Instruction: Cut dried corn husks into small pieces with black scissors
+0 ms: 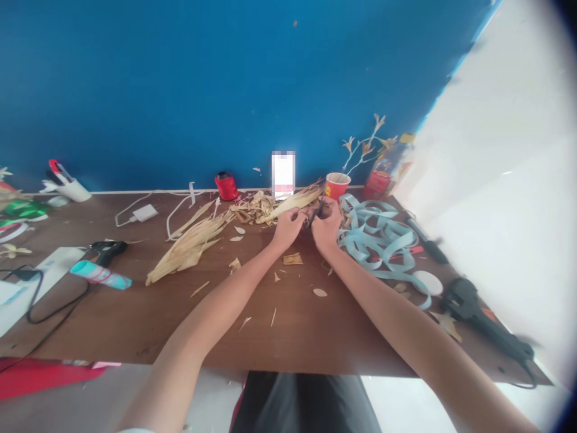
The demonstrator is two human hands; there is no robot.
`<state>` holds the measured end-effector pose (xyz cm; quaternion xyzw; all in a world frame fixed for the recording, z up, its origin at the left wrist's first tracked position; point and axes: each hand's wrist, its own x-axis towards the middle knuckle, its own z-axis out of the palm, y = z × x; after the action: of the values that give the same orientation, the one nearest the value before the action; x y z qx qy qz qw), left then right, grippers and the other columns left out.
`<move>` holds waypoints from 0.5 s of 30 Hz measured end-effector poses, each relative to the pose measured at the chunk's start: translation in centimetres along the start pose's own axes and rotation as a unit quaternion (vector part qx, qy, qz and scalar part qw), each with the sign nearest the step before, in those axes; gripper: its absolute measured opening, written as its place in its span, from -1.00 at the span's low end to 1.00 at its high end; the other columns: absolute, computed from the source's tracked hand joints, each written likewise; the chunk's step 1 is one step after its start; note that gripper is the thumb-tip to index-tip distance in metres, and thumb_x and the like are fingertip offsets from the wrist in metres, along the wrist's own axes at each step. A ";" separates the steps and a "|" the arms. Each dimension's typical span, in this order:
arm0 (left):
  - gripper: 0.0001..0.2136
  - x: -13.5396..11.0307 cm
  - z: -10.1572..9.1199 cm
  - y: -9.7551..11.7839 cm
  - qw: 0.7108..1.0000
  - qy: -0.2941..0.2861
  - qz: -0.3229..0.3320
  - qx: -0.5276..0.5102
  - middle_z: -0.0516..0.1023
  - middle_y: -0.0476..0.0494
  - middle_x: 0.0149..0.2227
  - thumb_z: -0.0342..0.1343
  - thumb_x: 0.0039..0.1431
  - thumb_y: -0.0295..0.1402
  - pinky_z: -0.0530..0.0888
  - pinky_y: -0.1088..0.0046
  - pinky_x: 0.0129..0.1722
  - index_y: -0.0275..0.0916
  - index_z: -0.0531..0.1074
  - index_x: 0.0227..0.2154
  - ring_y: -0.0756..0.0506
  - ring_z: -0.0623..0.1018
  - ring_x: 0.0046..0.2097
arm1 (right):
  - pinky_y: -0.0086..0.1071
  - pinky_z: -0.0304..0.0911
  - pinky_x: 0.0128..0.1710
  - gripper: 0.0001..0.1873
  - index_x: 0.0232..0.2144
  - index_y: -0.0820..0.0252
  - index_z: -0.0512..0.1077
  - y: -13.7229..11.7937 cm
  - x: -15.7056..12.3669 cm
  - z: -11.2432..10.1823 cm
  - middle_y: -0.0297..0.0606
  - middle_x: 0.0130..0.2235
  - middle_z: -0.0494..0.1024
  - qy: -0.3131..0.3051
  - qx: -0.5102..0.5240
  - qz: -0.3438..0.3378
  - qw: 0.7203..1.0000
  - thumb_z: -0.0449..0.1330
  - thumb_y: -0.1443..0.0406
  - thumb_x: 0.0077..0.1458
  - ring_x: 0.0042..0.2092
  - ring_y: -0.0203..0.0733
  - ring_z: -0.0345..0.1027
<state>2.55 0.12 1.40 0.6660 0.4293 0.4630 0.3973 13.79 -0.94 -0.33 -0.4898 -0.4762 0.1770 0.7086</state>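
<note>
My right hand is closed around a pair of dark scissors, their blades pointing up and away over the table. Just to its left, my left hand is closed in a pinch close to the scissors; what its fingertips hold is too small to make out. Behind both hands lies a heap of dried corn husks, with a long pale husk on top. A larger bundle of husk rests to the left. Small husk scraps are scattered on the brown table around my forearms.
A phone with a bright screen stands at the wall. Near it are a red paper cup and a red roll. Tangled blue ribbon and a black glue gun lie right; another glue gun lies left.
</note>
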 end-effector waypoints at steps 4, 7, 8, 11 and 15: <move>-0.77 0.0 0.0 -0.2 1.000 0.016 0.012 -0.019 0.20 0.06 -0.65 -0.02 0.11 -0.35 0.15 0.48 -0.49 -0.23 0.18 -0.62 0.03 0.23 -0.53 | -0.26 0.37 -0.25 -0.56 -0.08 0.19 0.35 -0.2 -0.1 0.0 -0.29 -0.32 0.53 -0.001 -0.002 0.004 1.000 0.21 0.33 -0.08 -0.33 -0.19 0.41; -0.75 -0.2 -0.1 -0.1 0.998 0.051 0.016 -0.020 0.12 0.06 -0.64 -0.01 0.09 -0.39 0.12 0.48 -0.48 -0.23 0.13 -0.66 0.04 0.18 -0.52 | -0.29 0.37 -0.30 -0.58 -0.09 0.18 0.35 -0.5 -0.3 0.1 -0.32 -0.38 0.53 -0.018 0.000 0.011 1.000 0.21 0.33 -0.08 -0.38 -0.20 0.41; -0.74 -0.2 -0.1 0.0 0.998 0.059 0.016 -0.020 0.11 0.06 -0.64 -0.01 0.09 -0.39 0.12 0.47 -0.47 -0.24 0.12 -0.66 0.04 0.17 -0.51 | -0.28 0.37 -0.29 -0.58 -0.09 0.18 0.35 -0.6 -0.3 0.1 -0.32 -0.38 0.53 -0.022 0.002 0.011 1.000 0.21 0.33 -0.08 -0.38 -0.20 0.42; -0.75 -0.3 -0.1 0.2 0.997 0.063 0.025 -0.030 0.15 0.05 -0.63 -0.01 0.10 -0.38 0.14 0.48 -0.46 -0.24 0.16 -0.65 0.04 0.19 -0.50 | -0.27 0.38 -0.24 -0.58 -0.09 0.18 0.35 -0.7 -0.3 0.1 -0.29 -0.33 0.55 -0.022 0.003 0.003 1.000 0.21 0.32 -0.07 -0.34 -0.18 0.44; -0.82 0.0 0.1 -0.2 0.996 0.058 0.025 -0.066 0.23 0.05 -0.60 0.02 0.11 -0.35 0.16 0.50 -0.48 -0.25 0.28 -0.58 0.04 0.24 -0.50 | -0.28 0.38 -0.25 -0.57 -0.09 0.18 0.35 -0.8 -0.3 0.0 -0.29 -0.33 0.55 -0.024 -0.002 0.008 1.000 0.21 0.31 -0.08 -0.33 -0.18 0.44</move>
<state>2.60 0.11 1.22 0.6210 0.4030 0.5379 0.4033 13.48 -1.51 0.18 -0.4904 -0.4890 0.1936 0.6949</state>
